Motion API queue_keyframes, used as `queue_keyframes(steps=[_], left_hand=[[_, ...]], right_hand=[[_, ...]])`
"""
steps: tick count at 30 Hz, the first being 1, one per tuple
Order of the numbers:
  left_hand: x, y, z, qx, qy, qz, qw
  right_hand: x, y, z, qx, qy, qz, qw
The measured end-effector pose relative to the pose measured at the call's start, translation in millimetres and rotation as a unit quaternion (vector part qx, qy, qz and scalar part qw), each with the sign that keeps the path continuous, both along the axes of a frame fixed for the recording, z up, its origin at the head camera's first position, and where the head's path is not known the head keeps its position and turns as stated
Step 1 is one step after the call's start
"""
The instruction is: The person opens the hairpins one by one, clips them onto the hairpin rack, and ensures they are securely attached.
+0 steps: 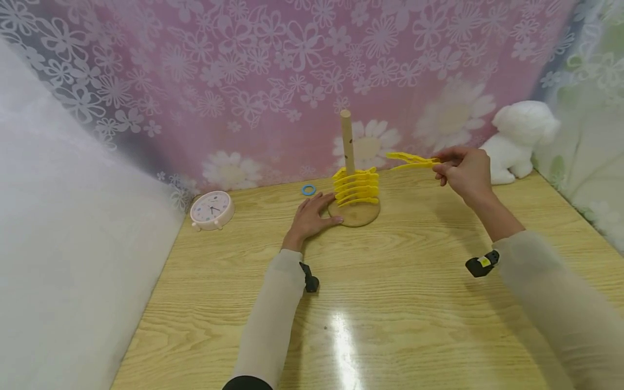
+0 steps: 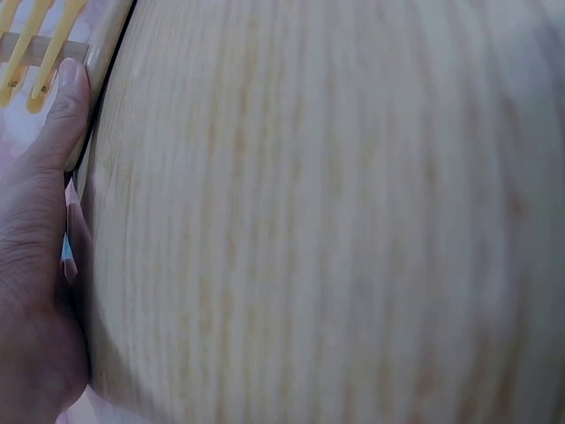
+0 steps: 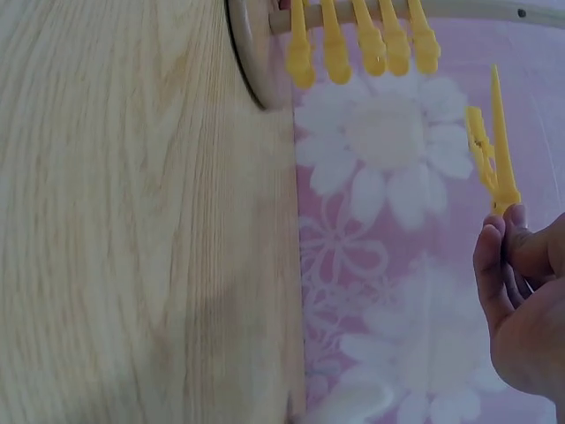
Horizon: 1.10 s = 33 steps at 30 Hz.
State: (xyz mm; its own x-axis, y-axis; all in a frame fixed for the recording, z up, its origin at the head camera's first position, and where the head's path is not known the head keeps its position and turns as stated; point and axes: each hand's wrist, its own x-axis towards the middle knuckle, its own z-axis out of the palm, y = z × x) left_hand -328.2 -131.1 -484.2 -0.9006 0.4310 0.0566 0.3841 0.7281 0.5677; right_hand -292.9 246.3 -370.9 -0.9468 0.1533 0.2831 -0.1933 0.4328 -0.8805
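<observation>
My right hand (image 1: 465, 173) pinches the tail end of a yellow plastic clip (image 1: 411, 161) between thumb and fingers, raised to the right of a wooden peg stand. Parted arms of that clip (image 3: 500, 146) point away from the hand in the right wrist view. Several more yellow clips (image 1: 358, 188) are stacked round the lower part of the wooden peg (image 1: 347, 141). At the left edge of its round base (image 1: 358, 219), my left hand (image 1: 308, 218) rests with fingers extended and thumb at the rim. Left-hand fingertips are partly hidden behind the clips.
A blue ring (image 1: 309, 189) lies on the wooden table (image 1: 380, 292), behind the left hand. A pink clock (image 1: 212, 210) stands at the left. At the back right sits a white plush toy (image 1: 519, 138), close to the right hand. A flowered pink cloth (image 1: 273, 81) hangs behind.
</observation>
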Motion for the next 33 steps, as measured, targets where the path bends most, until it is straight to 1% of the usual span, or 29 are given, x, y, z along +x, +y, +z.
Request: queue_keyframes(steps=[4, 10, 14, 18, 21, 25, 29, 33], left_hand=[[-0.6, -0.5, -0.3, 0.006, 0.003, 0.002, 1.0000], [-2.6, 0.2, -3.6, 0.005, 0.010, -0.001, 0.9999], [-2.8, 0.0, -3.7, 0.005, 0.015, -0.002, 0.9999], [-3.1, -1.5, -2.9, 0.007, 0.017, -0.002, 0.9998], [-3.4, -1.9, -2.5, 0.009, 0.014, -0.003, 0.9999], [-3.2, -2.5, -2.2, 0.013, 0.010, -0.005, 0.9998], [-3.3, -2.2, -1.7, 0.015, 0.009, -0.005, 0.9998], [-3.2, -1.9, -1.1, 0.014, 0.008, -0.004, 0.9999]], right_hand=[[-2.5, -20.2, 2.3, 0.011, 0.013, -0.003, 0.9998], [-6.7, -47.2, 3.0, 0.012, 0.027, -0.005, 0.9996], [-11.5, -62.0, 2.8, 0.017, 0.024, -0.005, 0.9995], [-17.7, -76.4, 2.4, 0.012, 0.014, 0.004, 0.9998], [-21.1, -85.2, 2.8, 0.005, 0.010, 0.010, 0.9999], [-24.0, -95.6, 4.1, 0.002, 0.019, 0.017, 0.9997], [-25.4, -104.0, 4.2, 0.009, 0.026, 0.024, 0.9993], [-25.9, -109.5, 2.0, 0.019, 0.024, 0.025, 0.9992]])
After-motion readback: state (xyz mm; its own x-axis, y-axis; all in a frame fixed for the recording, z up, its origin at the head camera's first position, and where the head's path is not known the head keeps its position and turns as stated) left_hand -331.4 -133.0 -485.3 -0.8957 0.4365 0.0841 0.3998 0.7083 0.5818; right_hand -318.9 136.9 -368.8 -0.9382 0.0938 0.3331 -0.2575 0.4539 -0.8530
